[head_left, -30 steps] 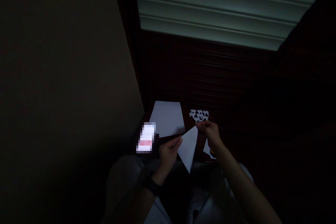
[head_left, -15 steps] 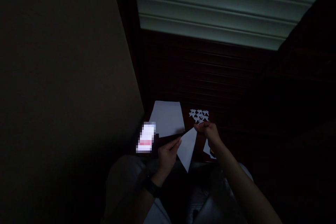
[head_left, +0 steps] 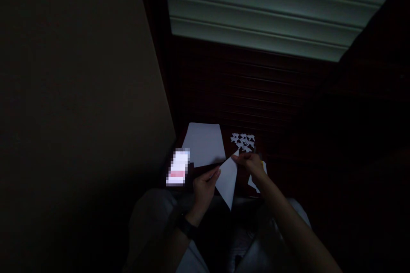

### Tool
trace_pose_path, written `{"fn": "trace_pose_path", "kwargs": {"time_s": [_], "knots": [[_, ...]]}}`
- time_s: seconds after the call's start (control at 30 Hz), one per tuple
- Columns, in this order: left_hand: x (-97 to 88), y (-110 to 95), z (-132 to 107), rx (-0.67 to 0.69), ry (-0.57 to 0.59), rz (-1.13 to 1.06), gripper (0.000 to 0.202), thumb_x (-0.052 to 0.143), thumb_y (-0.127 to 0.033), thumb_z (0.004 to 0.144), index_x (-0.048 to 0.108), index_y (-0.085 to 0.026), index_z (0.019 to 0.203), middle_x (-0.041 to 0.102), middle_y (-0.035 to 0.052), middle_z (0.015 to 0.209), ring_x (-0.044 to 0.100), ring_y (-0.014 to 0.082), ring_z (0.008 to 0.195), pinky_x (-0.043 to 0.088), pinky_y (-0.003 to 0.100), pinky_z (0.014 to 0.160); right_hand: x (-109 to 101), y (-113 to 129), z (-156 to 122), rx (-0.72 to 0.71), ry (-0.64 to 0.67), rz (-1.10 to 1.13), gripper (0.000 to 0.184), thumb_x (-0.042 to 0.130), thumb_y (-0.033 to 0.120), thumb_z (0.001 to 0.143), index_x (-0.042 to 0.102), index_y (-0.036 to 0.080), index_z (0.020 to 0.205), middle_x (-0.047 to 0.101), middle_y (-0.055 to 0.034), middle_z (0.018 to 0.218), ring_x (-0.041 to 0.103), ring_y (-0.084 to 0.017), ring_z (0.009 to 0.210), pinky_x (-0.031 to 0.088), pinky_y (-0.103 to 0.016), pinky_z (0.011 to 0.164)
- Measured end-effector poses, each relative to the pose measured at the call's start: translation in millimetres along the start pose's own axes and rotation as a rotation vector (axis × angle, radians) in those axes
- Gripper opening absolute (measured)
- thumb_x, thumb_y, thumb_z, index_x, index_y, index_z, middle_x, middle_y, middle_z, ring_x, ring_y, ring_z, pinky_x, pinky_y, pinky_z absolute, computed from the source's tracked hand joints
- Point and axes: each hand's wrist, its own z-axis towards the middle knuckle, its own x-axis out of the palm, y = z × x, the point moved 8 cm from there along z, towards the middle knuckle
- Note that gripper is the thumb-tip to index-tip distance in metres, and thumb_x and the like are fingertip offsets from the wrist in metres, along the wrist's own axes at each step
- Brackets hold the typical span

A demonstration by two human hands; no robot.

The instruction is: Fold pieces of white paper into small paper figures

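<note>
A white sheet of paper (head_left: 228,180), with a pointed corner hanging down, is held up between both hands over the front edge of the small dark table. My left hand (head_left: 205,185) pinches its left edge between thumb and fingers. My right hand (head_left: 251,164) grips the paper near its upper right tip, thumb laid along the edge. Just beyond that tip lies a cluster of small white paper cutouts (head_left: 243,140). Behind my left hand rests a flat stack of white paper (head_left: 205,145). The room is dim and finger details are hard to see.
A lit, blurred phone-like screen (head_left: 178,168) lies at the table's left. Beside my right forearm are more white paper (head_left: 253,182) and a small yellow item (head_left: 264,165), partly hidden. A wall (head_left: 96,72) stands left, and a slatted shutter (head_left: 256,13) rises behind.
My right hand has slid slightly left and down along the paper's upper tip, and the lower corner has shifted a little right. My left hand has barely moved.
</note>
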Motion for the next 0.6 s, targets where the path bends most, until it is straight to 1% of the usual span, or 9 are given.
{"fn": "trace_pose_path", "kwargs": {"time_s": [0.07, 0.17, 0.37, 0.47, 0.53, 0.6], "knots": [[0.2, 1.6, -0.1, -0.003, 0.016, -0.003, 0.03, 0.06, -0.034, 0.07, 0.066, -0.016, 0.094, 0.067, 0.0061, 0.094, 0.062, 0.0218, 0.087, 0.051, 0.032, 0.077, -0.6, -2.4, -0.5, 0.003, -0.011, -0.008, 0.031, 0.071, 0.043, 0.051, 0.063, 0.013, 0.052, 0.06, -0.0015, 0.052, 0.051, -0.013, 0.048, 0.037, -0.025, 0.049], [0.1, 3.0, -0.6, -0.016, 0.034, -0.013, 0.03, 0.06, -0.034, 0.071, 0.066, -0.016, 0.094, 0.067, 0.0063, 0.094, 0.062, 0.0218, 0.087, 0.05, 0.032, 0.078, -0.8, -5.1, 1.3, 0.026, -0.01, 0.037, 0.028, 0.072, 0.04, 0.05, 0.061, 0.014, 0.051, 0.059, -0.0006, 0.051, 0.05, -0.012, 0.047, 0.037, -0.025, 0.049], [2.1, -0.4, -0.9, -0.026, 0.065, -0.018, 0.03, 0.061, -0.034, 0.07, 0.066, -0.016, 0.094, 0.067, 0.0063, 0.094, 0.062, 0.0224, 0.087, 0.051, 0.033, 0.077, -8.0, -6.0, 6.3, 0.043, -0.064, 0.074, 0.024, 0.074, 0.032, 0.048, 0.061, 0.014, 0.055, 0.06, -0.001, 0.054, 0.052, -0.013, 0.051, 0.04, -0.026, 0.052], [1.2, -1.6, -0.5, -0.027, 0.047, -0.03, 0.03, 0.061, -0.034, 0.069, 0.067, -0.015, 0.092, 0.067, 0.0068, 0.093, 0.063, 0.0224, 0.086, 0.051, 0.033, 0.077, -6.9, -6.4, 7.1, 0.051, -0.037, 0.074, 0.023, 0.074, 0.032, 0.05, 0.062, 0.014, 0.055, 0.061, -0.0014, 0.054, 0.053, -0.013, 0.05, 0.04, -0.026, 0.051], [1.3, -0.1, -0.3, -0.04, 0.048, -0.037, 0.031, 0.061, -0.034, 0.069, 0.066, -0.015, 0.092, 0.067, 0.0073, 0.093, 0.062, 0.0228, 0.086, 0.051, 0.033, 0.077, -5.1, -6.2, 7.2, 0.059, -0.014, 0.086, 0.024, 0.073, 0.033, 0.05, 0.063, 0.014, 0.058, 0.063, -0.0029, 0.057, 0.055, -0.015, 0.053, 0.041, -0.026, 0.052], [1.8, 2.9, -0.3, -0.055, 0.058, -0.046, 0.032, 0.062, -0.034, 0.069, 0.066, -0.015, 0.093, 0.067, 0.0074, 0.094, 0.062, 0.0233, 0.087, 0.051, 0.034, 0.077, -5.7, -5.6, 7.5, 0.065, -0.027, 0.106, 0.024, 0.073, 0.033, 0.05, 0.065, 0.014, 0.06, 0.064, -0.0036, 0.059, 0.057, -0.016, 0.055, 0.042, -0.027, 0.054]]}}
